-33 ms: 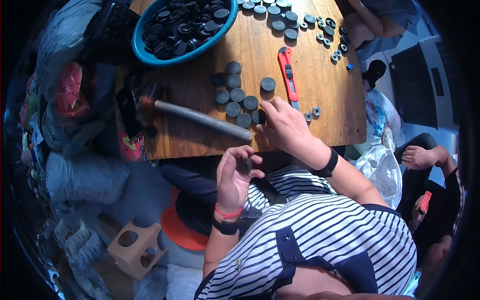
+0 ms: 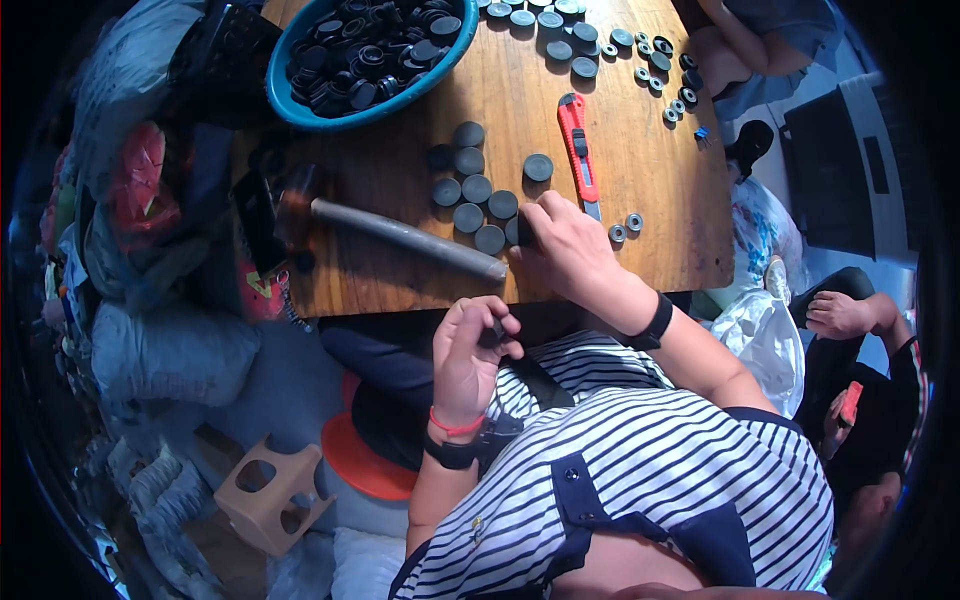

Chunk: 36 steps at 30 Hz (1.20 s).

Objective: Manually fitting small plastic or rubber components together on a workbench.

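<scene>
My left hand (image 2: 468, 355) is raised just below the edge of the wooden table (image 2: 660, 180), fingers pinched on a small dark round part (image 2: 492, 333). My right hand (image 2: 568, 252) rests on the table near its front edge, with its fingertips closed on a dark disc (image 2: 524, 231) at the rim of a cluster of similar dark discs (image 2: 475, 190). A hammer (image 2: 400, 235) lies across the table just left of that hand. Beyond my right hand lies a red utility knife (image 2: 577, 145). Two small ring-shaped washers (image 2: 625, 228) sit to its right.
A blue basin (image 2: 285, 95) heaped with black parts stands at the far left of the table. More discs and washers (image 2: 600, 40) line the far edge. Bags (image 2: 165, 350) pile up at left. A beige stool (image 2: 268, 495) stands below. Another person's foot (image 2: 838, 315) is at right.
</scene>
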Available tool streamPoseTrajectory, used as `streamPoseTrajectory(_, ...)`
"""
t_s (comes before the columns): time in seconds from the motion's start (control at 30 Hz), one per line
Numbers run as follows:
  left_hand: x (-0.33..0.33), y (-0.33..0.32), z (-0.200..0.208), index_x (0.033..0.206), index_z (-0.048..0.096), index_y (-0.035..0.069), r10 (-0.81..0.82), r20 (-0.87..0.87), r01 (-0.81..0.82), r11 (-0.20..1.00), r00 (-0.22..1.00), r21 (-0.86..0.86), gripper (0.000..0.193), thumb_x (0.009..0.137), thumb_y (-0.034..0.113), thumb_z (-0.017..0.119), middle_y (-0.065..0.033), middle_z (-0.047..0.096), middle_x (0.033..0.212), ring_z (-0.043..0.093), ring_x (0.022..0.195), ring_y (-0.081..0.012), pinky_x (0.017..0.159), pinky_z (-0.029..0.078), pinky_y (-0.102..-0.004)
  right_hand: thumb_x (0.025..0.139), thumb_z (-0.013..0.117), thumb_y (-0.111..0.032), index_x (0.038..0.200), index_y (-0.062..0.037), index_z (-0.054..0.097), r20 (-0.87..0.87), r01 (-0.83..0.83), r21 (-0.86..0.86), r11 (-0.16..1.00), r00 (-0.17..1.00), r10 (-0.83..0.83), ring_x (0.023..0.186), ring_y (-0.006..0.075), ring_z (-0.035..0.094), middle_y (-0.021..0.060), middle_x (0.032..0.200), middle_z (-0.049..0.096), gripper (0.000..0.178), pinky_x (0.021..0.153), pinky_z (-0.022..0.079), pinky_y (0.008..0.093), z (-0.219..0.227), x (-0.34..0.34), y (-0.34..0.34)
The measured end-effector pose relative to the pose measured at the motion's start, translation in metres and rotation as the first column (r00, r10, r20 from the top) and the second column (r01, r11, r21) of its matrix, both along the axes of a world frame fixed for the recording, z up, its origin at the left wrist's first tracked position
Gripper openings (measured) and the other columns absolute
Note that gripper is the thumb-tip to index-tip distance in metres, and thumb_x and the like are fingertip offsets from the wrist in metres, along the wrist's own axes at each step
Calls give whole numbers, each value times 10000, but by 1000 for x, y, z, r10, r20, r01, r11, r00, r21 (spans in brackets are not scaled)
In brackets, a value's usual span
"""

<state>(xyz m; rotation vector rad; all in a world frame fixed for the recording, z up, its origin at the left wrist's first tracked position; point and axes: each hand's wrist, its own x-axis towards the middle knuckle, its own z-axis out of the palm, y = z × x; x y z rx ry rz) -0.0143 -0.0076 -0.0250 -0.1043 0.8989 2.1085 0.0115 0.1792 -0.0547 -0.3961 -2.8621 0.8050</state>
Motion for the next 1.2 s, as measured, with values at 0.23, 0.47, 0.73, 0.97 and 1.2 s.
streamPoseTrajectory(0.23,10,7,13,1062,582,5,-147,-554,-152,876,819,-457,316,846,180,732,-37,621,894,539,645,-66,570,437,-189,750,749,-105,1142,7,565,-386,-374,-434,820,899,206,829,285,626,142,961,592,447,723,522,342,33,30,2)
streamPoseTrajectory(0.47,15,12,24,1065,650,-7,-278,-866,-290,862,416,-416,294,782,11,727,-113,673,875,642,727,-196,665,508,-271,732,734,10,1127,9,580,-471,-409,-512,756,869,151,836,255,641,133,914,618,424,692,519,319,47,60,0)
streamPoseTrajectory(0.73,23,9,31,1055,653,-4,-338,-888,-299,852,312,-430,302,761,-15,717,-126,673,868,657,732,-226,650,517,-300,725,709,25,1031,22,578,-555,-472,-423,773,809,191,759,286,629,144,902,619,333,636,508,320,48,68,-4)
streamPoseTrajectory(0.97,24,4,20,1041,649,-9,-259,-887,-256,893,381,-371,283,765,-14,710,-127,674,876,653,725,-218,634,508,-288,737,723,-12,1041,17,612,-570,-541,-453,708,787,236,734,256,626,127,872,614,325,606,500,313,48,68,1)
streamPoseTrajectory(1.2,23,2,30,1073,642,-13,-317,-905,-222,896,284,-384,282,793,-18,683,-155,681,934,664,748,-227,674,523,-280,701,717,-11,979,36,625,-602,-549,-379,745,757,252,665,237,612,128,827,596,297,548,486,298,53,71,-5)
